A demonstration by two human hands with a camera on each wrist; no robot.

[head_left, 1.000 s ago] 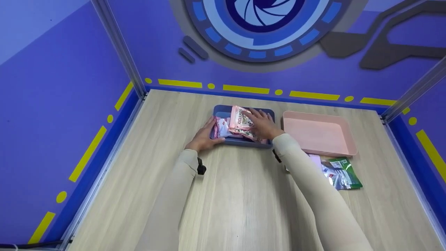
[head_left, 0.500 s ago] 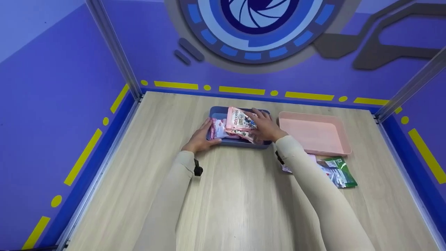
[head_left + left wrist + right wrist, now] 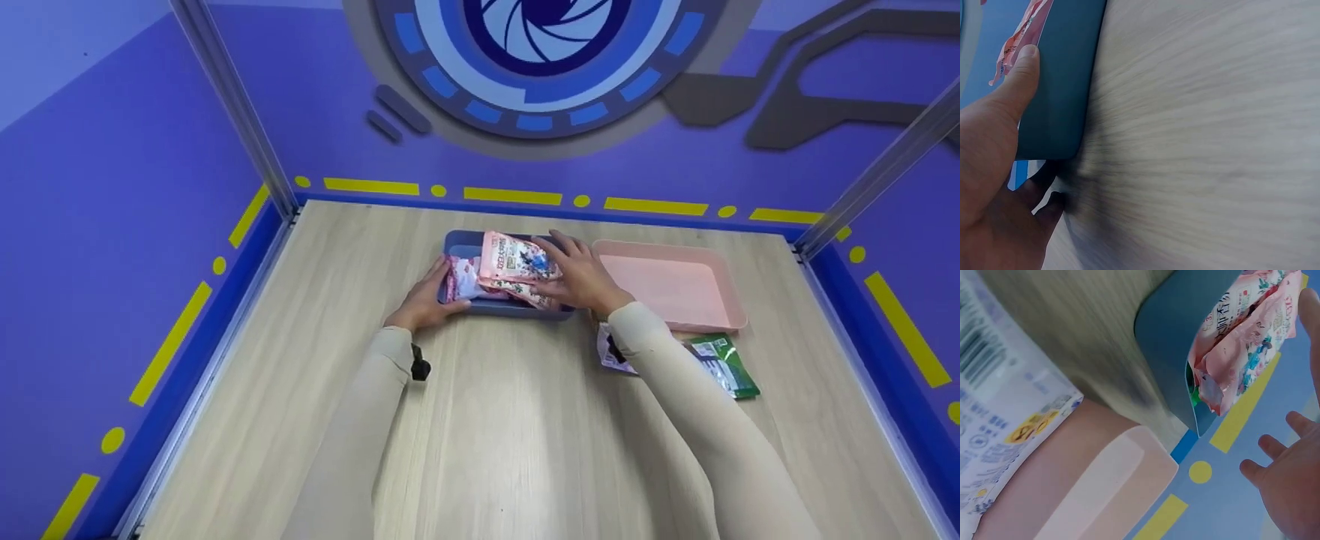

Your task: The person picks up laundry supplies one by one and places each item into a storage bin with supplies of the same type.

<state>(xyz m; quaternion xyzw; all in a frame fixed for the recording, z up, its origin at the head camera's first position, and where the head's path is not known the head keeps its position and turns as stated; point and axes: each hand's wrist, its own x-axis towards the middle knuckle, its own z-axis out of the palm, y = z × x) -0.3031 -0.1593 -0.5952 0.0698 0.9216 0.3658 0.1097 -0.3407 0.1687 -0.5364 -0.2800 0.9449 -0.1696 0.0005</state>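
A blue tray (image 3: 517, 311) near the back wall holds several snack pouches. A pink printed pouch (image 3: 499, 259) lies on another pink pouch (image 3: 517, 289), tilted up at the tray's right side. Left of them sits a white-and-pink bag (image 3: 466, 277). My left hand (image 3: 422, 300) grips the tray's left front corner; the left wrist view has the thumb (image 3: 1024, 73) on the front wall and fingers around the end. Over the tray's right end is my right hand (image 3: 589, 277), fingers spread. In the right wrist view its fingers (image 3: 1269, 447) stand apart from the pouches.
A pink tray (image 3: 731, 296) stands just right of the blue one. In front of it lie a green-and-silver pouch (image 3: 731, 367) and a lavender pouch (image 3: 611, 352), partly behind my right forearm. Purple walls (image 3: 360, 225) bound the table at back and sides.
My right hand has slid right over the pouches, so more of the top pouch's print shows. My left hand keeps its place on the tray. The whole view has shifted slightly.
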